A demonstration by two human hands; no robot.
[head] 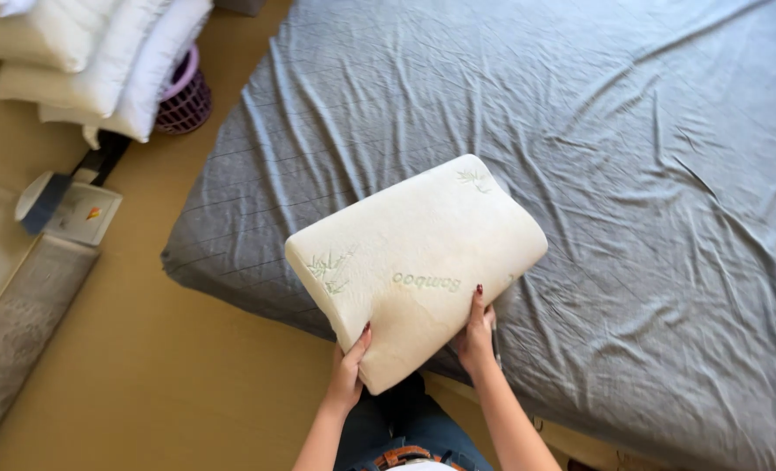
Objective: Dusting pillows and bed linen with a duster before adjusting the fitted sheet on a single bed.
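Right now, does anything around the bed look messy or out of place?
The grey sheet is creased all over. White pillows are heaped on the floor at top left, partly covering a purple basket. Both hands, left hand and right hand, hold a cream pillow with faint yellowish staining.

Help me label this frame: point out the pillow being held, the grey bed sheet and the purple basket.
pillow [414, 262], head view, middle of its cream cover.
grey bed sheet [632, 174], head view, bare wrinkled area.
purple basket [186, 100], head view, its woven side.
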